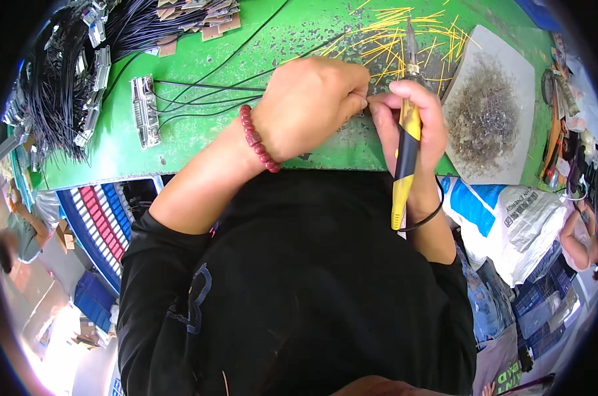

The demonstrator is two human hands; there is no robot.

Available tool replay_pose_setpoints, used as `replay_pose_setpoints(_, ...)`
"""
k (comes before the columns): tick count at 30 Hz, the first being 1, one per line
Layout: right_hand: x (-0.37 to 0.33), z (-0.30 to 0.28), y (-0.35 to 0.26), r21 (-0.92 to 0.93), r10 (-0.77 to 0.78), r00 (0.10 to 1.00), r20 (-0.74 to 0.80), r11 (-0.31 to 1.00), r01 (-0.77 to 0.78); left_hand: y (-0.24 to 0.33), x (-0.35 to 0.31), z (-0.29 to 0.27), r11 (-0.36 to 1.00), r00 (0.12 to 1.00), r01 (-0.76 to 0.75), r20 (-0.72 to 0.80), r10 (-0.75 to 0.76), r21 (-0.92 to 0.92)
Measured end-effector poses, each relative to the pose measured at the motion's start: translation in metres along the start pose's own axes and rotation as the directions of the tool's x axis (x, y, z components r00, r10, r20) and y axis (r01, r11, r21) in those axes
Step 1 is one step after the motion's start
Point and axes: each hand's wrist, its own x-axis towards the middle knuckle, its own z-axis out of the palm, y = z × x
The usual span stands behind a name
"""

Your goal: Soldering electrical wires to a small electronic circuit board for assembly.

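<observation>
While right hand (425, 125) holds soldering iron (407, 155) tip-away, left hand (312, 99) pinches just left of it, contents unclear, black cables (210, 86) extending leftward

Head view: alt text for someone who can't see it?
Right hand holds a yellow-black soldering iron beside the left hand, over a green workbench. Black cables lie left, yellow strands ahead, a debris-strewn board right.

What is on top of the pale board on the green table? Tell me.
Loose brownish debris lies across the middle of the pale board; the surface under its densest part cannot be seen.
</observation>
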Motion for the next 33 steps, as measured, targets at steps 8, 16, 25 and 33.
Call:
replay_pose_setpoints(8,-0.011,-0.005,-0.003,0.077,0.105,0.994,-0.013,0.992,-0.104,0.002,-0.003,0.003,1.000,0.999,0.012,-0.041,-0.012,-0.004)
replay_pose_setpoints(16,0.000,0.001,-0.002,0.145,0.134,0.991,-0.007,0.981,-0.132,0.001,-0.002,0.004,1.000,0.999,-0.013,-0.052,0.013,0.000)
replay_pose_setpoints(25,0.004,0.003,-0.001,0.051,0.044,0.999,0.025,0.998,-0.045,0.001,-0.005,0.006,0.998,0.997,0.037,-0.064,-0.039,-0.041)
replay_pose_setpoints(33,-0.003,-0.019,-0.006,0.211,0.123,0.992,-0.038,0.971,-0.112,-0.002,-0.005,0.014,0.999,0.989,-0.042,-0.139,0.045,0.025)
